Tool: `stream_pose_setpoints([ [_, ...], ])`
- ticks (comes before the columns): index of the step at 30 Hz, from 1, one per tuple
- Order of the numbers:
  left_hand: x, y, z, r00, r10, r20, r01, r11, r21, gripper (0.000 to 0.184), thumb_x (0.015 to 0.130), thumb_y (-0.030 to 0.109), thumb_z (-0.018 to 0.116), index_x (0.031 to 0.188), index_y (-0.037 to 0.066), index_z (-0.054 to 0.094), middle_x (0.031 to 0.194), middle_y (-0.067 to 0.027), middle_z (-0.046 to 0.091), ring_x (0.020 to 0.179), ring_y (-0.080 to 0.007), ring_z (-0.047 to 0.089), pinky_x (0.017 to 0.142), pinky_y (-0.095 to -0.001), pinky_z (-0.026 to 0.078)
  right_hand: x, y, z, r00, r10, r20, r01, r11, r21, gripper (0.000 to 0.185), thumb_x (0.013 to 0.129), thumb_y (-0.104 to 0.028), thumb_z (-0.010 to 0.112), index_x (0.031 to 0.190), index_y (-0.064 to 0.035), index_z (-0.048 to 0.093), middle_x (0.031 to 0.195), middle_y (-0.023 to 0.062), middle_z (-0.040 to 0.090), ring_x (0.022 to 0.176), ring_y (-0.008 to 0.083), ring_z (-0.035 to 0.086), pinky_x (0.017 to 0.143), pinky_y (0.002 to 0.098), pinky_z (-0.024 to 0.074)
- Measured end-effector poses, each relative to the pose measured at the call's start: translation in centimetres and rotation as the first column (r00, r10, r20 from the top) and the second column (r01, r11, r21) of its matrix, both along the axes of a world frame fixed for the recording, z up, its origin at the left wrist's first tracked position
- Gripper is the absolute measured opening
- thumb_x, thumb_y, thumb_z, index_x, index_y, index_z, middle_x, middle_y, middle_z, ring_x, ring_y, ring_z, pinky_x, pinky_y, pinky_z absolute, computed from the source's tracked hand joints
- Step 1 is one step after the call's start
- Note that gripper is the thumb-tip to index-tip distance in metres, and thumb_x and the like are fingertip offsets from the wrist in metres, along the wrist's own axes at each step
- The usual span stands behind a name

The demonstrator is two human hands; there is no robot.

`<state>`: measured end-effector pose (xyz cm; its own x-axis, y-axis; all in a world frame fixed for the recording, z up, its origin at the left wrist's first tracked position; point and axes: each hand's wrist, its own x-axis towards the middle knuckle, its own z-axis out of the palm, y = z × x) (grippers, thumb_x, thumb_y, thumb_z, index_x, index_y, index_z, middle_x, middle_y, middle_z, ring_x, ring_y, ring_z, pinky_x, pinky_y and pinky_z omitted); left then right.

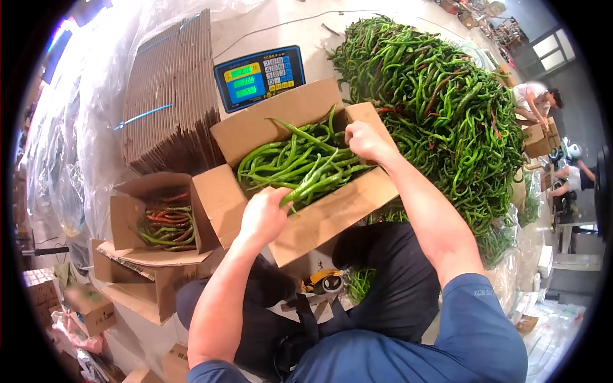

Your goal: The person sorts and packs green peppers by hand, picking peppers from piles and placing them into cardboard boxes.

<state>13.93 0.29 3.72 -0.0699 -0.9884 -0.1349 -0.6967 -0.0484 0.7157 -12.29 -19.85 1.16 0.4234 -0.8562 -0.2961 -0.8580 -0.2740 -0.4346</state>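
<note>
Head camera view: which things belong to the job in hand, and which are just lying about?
Likely the job:
open brown cardboard box, right hand at its edge
long green peppers inside, left hand against them
heap of green and reddish peppers
blue-framed digital display with green screens

Probably just lying about:
clear plastic sheeting, far left
pinkish plastic bag, lower left

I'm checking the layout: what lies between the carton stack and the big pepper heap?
The head view shows the scale display and the open box of green peppers there.
</note>
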Motion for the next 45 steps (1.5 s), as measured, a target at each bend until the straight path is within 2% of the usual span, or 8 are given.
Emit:
stream_pose_setpoints([
  [3,-0.6,-0.2,0.9,0.998,0.003,-0.055,-0.005,0.999,-0.036,0.026,0.088,0.015,0.068,0.112,0.005,0.07,0.099,-0.0187,0.066,0.095,-0.0379,0.064,0.084,-0.0446,0.051,0.5,-1.3,-3.8,0.922,-0.213,0.322,0.218,0.976,0.023,0.045,0.078,-0.007,0.056,0.121,0.0042,0.063,0.118,0.025,0.067,0.113,0.0347,0.064,0.095,0.0391,0.051],
  [6,-0.7,-0.1,1.1,0.992,0.012,-0.127,-0.014,1.0,-0.017,0.026,0.087,0.012,0.069,0.112,0.006,0.07,0.099,-0.0186,0.067,0.095,-0.0377,0.064,0.084,-0.0443,0.051,3.5,-0.9,-1.8,0.947,-0.236,0.218,0.192,0.96,0.204,0.069,0.086,-0.022,0.066,0.143,0.0085,0.043,0.141,0.0277,0.052,0.129,0.0331,0.055,0.109,0.037,0.0423],
  [13,-1.1,0.9,-2.3,0.996,-0.006,0.09,0.008,1.0,-0.023,0.028,0.085,0.012,0.068,0.113,0.006,0.07,0.103,-0.0193,0.067,0.1,-0.0371,0.063,0.088,-0.0454,0.051,4.9,2.3,-1.3,0.988,0.089,-0.124,-0.105,0.986,-0.128,0.048,0.082,-0.028,0.072,0.123,-0.0037,0.062,0.119,0.0183,0.062,0.116,0.0351,0.058,0.099,0.0453,0.0469],
  [16,-1.2,0.3,-1.7,1.0,-0.019,-0.02,0.019,1.0,-0.01,0.028,0.085,0.011,0.068,0.113,0.005,0.07,0.105,-0.0206,0.067,0.103,-0.0379,0.063,0.09,-0.0461,0.05,5.4,3.2,-2.6,0.986,0.046,-0.163,-0.085,0.966,-0.246,0.024,0.086,-0.017,0.059,0.107,-0.0046,0.062,0.113,0.017,0.066,0.109,0.0317,0.064,0.094,0.0457,0.0483],
  [21,0.0,-0.5,3.6,0.909,0.229,-0.348,-0.167,0.966,0.198,0.022,0.093,0.012,0.065,0.111,0.001,0.069,0.081,-0.0123,0.07,0.058,-0.0162,0.066,0.061,-0.0337,0.053,5.6,3.2,-2.1,0.98,0.174,-0.095,-0.198,0.836,-0.513,0.018,0.087,-0.015,0.052,0.099,-0.0086,0.064,0.097,0.0114,0.07,0.096,0.0299,0.065,0.084,0.0434,0.0478],
  [28,5.7,-1.2,6.5,0.511,0.38,-0.771,-0.436,0.888,0.149,0.018,0.099,0.014,0.062,0.112,0.004,0.068,0.091,-0.0072,0.067,0.061,-0.0081,0.061,0.046,-0.0198,0.043,9.8,6.5,-0.2,0.897,0.379,-0.227,-0.436,0.678,-0.591,0.014,0.087,-0.014,0.053,0.098,-0.0079,0.06,0.098,0.0096,0.066,0.094,0.0265,0.063,0.081,0.0425,0.0461],
  [36,6.5,-1.5,8.2,0.381,0.378,-0.844,-0.481,0.86,0.169,0.017,0.1,0.013,0.061,0.113,0.004,0.067,0.092,-0.0062,0.067,0.062,-0.0074,0.06,0.05,-0.0203,0.041,9.8,5.5,3.7,0.911,0.379,-0.165,-0.402,0.718,-0.568,0.021,0.085,-0.007,0.053,0.104,-0.0082,0.063,0.099,0.01,0.064,0.1,0.0282,0.06,0.091,0.0434,0.0419],
  [45,7.0,-1.6,8.5,0.716,0.456,-0.529,-0.429,0.885,0.182,0.031,0.094,0.018,0.067,0.118,-0.002,0.066,0.067,-0.0023,0.061,0.05,-0.0085,0.055,0.047,-0.0276,0.044,10.8,9.0,10.0,0.863,0.487,-0.136,-0.418,0.535,-0.734,0.029,0.082,-0.004,0.057,0.108,-0.0037,0.067,0.097,0.0074,0.066,0.101,0.0253,0.061,0.096,0.0415,0.0405],
])
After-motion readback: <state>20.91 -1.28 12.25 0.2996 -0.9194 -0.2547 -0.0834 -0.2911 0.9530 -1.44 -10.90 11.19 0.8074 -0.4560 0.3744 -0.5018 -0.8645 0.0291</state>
